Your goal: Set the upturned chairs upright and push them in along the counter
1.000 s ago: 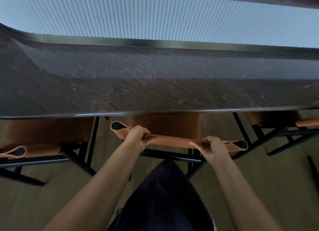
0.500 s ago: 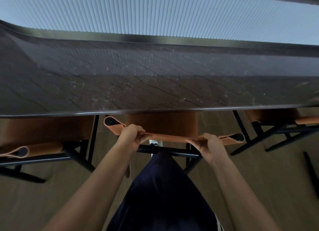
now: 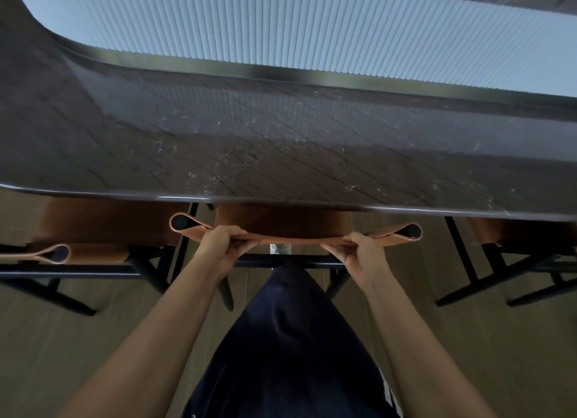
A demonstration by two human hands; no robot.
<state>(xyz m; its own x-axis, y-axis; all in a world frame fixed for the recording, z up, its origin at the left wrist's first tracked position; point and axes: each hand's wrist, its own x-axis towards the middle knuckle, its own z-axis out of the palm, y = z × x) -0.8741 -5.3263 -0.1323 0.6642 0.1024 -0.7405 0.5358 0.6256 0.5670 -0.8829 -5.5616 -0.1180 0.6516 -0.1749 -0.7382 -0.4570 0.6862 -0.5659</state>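
An upright chair with a tan leather backrest [image 3: 293, 239] and black frame stands right in front of me, its seat [image 3: 281, 220] mostly under the dark stone counter [image 3: 281, 155]. My left hand [image 3: 223, 245] grips the top of the backrest near its left end. My right hand [image 3: 359, 255] grips it near the right end. Both hands have fingers curled over the leather strip. A second chair [image 3: 93, 227] stands upright to the left and a third chair [image 3: 515, 233] to the right, both partly under the counter edge.
The counter's front edge [image 3: 312, 202] runs across the whole view above the chairs. A white ribbed wall [image 3: 281, 27] rises behind the counter. My dark trouser leg [image 3: 290, 339] is just behind the middle chair. Black chair legs [image 3: 462, 295] splay onto the tan floor.
The middle chair has slid forward under the counter with both hands on its backrest. The backrest now lies closer to the counter edge, and less of the seat shows.
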